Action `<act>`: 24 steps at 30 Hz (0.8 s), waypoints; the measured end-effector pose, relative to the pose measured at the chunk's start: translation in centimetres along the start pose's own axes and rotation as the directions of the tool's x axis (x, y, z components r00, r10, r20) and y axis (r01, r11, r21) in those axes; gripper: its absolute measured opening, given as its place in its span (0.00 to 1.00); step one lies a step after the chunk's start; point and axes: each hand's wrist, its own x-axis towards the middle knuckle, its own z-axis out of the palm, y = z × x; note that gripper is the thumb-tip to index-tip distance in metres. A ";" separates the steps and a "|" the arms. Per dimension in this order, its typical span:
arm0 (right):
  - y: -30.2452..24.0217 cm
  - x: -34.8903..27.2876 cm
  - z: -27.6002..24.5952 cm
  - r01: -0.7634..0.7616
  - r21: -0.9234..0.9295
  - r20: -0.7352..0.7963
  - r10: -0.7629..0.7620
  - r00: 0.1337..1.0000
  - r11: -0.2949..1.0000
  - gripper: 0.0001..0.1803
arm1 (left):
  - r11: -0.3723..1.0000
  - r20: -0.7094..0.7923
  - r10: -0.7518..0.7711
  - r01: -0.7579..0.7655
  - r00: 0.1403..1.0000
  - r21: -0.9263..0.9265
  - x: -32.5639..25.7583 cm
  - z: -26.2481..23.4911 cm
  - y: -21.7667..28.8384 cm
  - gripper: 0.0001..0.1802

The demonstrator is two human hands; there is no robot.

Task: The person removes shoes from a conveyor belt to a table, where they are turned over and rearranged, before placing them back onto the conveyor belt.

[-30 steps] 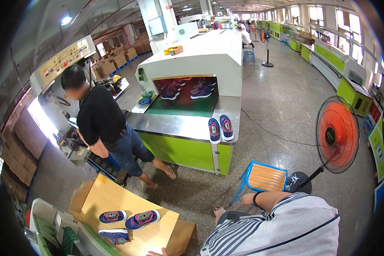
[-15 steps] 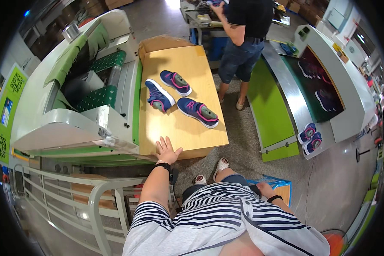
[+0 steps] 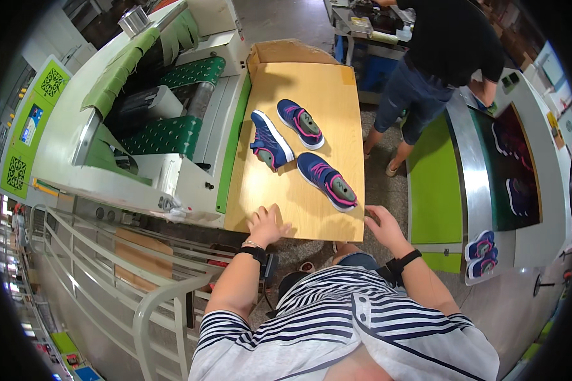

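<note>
Palm down on the wooden tabletop, my left hand rests near its front edge with the fingers apart and nothing held. My right hand is at the table's front right edge, thumb and fingers apart, touching or just beside the edge. Beyond my hands lie three navy sneakers with pink trim and white soles. One sneaker stands upright at the back, another is upright nearest my right hand, and the leftmost sneaker is tipped on its side, sole toward the right.
Left of the table stands a white machine with a green dotted belt. A grey metal railing is at my lower left. On the right, another machine holds shoes, with more sneakers at its front. A person stands between.
My right hand has risen from beside my body to the table's right edge. My left hand stays on the tabletop. The person ahead has turned and reached toward the right machine.
</note>
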 end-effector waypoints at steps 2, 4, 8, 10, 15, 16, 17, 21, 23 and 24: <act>-0.8 3.9 -0.2 0.066 0.023 0.071 -0.068 0.995 0.998 0.20 | 0.931 -0.104 -0.095 0.051 0.990 -0.362 5.7 0.7 -3.1 0.52; -1.2 7.6 -1.0 0.043 0.033 0.147 -0.047 0.988 0.999 0.20 | 0.742 -0.175 -0.196 0.030 0.965 -0.669 10.2 -0.5 -3.1 0.50; -0.8 14.9 -1.5 0.095 0.029 0.258 -0.100 0.961 0.995 0.21 | 0.040 0.101 -0.296 0.118 0.950 -0.992 15.4 -4.3 -1.3 0.36; -1.5 18.7 0.3 0.164 0.055 0.318 -0.173 0.932 0.985 0.21 | -0.289 0.221 -0.232 0.150 0.947 -0.945 16.5 -3.9 -3.2 0.26; -1.4 26.1 0.1 0.181 0.086 0.389 -0.200 0.899 0.980 0.23 | 0.413 -0.280 -0.509 -0.054 0.814 -0.909 13.6 -10.0 1.9 0.24; -2.3 27.1 0.6 0.192 0.116 0.409 -0.223 0.885 0.975 0.24 | 0.689 -0.448 -0.546 0.075 0.708 -0.721 12.3 -9.6 0.1 0.24; -1.0 28.3 0.3 0.177 0.096 0.416 -0.201 0.887 0.979 0.24 | 0.874 -0.590 -0.412 0.120 0.695 -0.470 10.5 -12.2 3.6 0.23; -0.4 30.5 3.4 0.195 0.138 0.348 -0.232 0.908 0.971 0.29 | 0.895 -0.372 -0.410 0.289 0.833 -0.339 2.1 -8.8 5.0 0.21; -0.2 30.0 5.1 0.125 0.215 0.288 -0.186 0.939 0.968 0.33 | 0.813 -0.302 -0.462 0.262 0.834 -0.521 -2.3 -7.0 7.5 0.22; 0.1 29.6 5.9 0.047 0.255 0.321 -0.130 0.938 0.966 0.37 | 0.756 -0.177 -0.533 0.371 0.828 -0.539 -4.0 -5.6 7.9 0.23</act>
